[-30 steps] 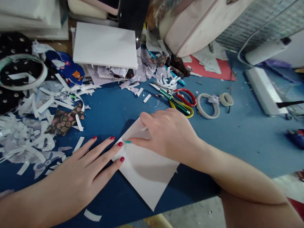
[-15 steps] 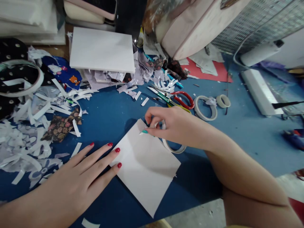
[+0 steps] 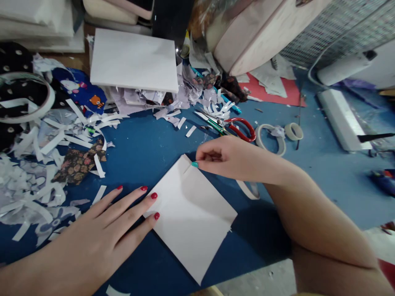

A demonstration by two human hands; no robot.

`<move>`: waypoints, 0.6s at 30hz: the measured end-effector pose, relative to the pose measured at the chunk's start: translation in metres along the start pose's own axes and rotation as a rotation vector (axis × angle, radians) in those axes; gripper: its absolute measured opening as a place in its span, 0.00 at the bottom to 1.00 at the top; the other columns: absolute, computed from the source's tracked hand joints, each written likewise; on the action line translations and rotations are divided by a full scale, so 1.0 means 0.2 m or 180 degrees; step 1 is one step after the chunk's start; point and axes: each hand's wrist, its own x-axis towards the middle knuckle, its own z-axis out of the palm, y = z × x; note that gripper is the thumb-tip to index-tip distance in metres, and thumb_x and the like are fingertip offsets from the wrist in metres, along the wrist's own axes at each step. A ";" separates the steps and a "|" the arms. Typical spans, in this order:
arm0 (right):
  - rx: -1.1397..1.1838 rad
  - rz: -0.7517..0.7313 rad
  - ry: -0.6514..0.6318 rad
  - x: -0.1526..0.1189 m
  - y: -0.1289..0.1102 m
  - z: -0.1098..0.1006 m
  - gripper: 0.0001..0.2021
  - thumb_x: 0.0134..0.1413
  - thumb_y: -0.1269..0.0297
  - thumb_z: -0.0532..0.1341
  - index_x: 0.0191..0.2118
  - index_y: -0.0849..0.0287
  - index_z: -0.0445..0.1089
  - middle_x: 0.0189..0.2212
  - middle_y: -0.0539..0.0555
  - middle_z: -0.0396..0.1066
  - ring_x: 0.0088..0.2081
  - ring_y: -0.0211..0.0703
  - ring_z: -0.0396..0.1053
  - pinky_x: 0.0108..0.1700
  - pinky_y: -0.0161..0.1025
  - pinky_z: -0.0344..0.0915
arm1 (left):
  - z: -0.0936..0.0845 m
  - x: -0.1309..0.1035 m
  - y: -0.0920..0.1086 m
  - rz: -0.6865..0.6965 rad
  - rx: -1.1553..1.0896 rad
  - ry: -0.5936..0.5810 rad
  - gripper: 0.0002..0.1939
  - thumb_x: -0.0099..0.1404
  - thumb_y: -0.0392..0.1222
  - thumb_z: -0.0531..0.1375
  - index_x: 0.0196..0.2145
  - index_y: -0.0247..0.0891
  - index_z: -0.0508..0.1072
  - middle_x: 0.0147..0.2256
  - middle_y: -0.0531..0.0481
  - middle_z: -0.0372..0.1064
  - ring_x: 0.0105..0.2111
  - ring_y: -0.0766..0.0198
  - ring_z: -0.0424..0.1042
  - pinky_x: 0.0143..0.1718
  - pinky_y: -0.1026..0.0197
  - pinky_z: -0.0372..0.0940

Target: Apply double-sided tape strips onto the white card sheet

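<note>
A square white board (image 3: 191, 218) lies turned cornerwise on the blue table in front of me. My left hand (image 3: 114, 230) rests flat with fingers spread, its fingertips on the board's left corner. Close to the top corner, my right hand (image 3: 222, 158) has its fingers curled in, the thumb at the board's edge; what it pinches, if anything, is hidden. Beside the thumb, a small narrow strip (image 3: 187, 168) shows on the board. A roll of white tape (image 3: 248, 190) sits below my right wrist, partly covered by it.
Red-handled scissors (image 3: 240, 128) lie beyond my right hand, near another tape roll (image 3: 271, 139) and a smaller roll (image 3: 294, 131). Paper scraps (image 3: 33, 181) heap at the left. A white board (image 3: 134, 59) sits on stacked pieces at the back. A white power strip (image 3: 342, 119) lies right.
My right hand has shifted slightly right, its fingers curling in further. The tape roll below it has moved right, and the strip at the board's top corner shows more plainly. My left hand stays.
</note>
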 end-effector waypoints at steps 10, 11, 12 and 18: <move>0.0474 -0.0072 -0.0418 0.00 0.01 -0.04 0.11 0.53 0.62 0.57 0.22 0.59 0.65 0.17 0.44 0.58 0.19 0.30 0.52 0.22 0.31 0.48 | 0.01 0.01 0.00 0.0012 0.0060 0.0104 0.19 0.70 0.39 0.52 0.55 0.44 0.73 0.59 0.49 0.67 0.60 0.52 0.61 0.63 0.49 0.48; 0.0520 -0.0078 -0.0461 -0.01 0.01 -0.05 0.11 0.53 0.62 0.57 0.22 0.59 0.65 0.17 0.44 0.57 0.19 0.30 0.52 0.21 0.31 0.48 | 0.01 0.00 0.01 0.0005 0.0066 0.0123 0.19 0.69 0.40 0.52 0.55 0.44 0.73 0.59 0.49 0.67 0.60 0.52 0.61 0.63 0.49 0.48; 0.0554 -0.0087 -0.0498 -0.02 0.00 -0.05 0.11 0.53 0.62 0.57 0.22 0.58 0.64 0.17 0.44 0.57 0.19 0.30 0.52 0.21 0.31 0.48 | 0.01 0.00 0.01 -0.0007 0.0069 0.0095 0.19 0.68 0.40 0.53 0.55 0.44 0.73 0.59 0.49 0.66 0.60 0.53 0.61 0.64 0.49 0.47; 0.0474 -0.0106 -0.0530 -0.08 -0.08 -0.06 0.12 0.54 0.65 0.56 0.21 0.58 0.62 0.16 0.45 0.56 0.19 0.32 0.51 0.20 0.32 0.49 | 0.02 -0.01 0.01 -0.0067 0.0058 0.0001 0.21 0.65 0.41 0.56 0.56 0.45 0.71 0.61 0.51 0.64 0.62 0.53 0.58 0.63 0.50 0.48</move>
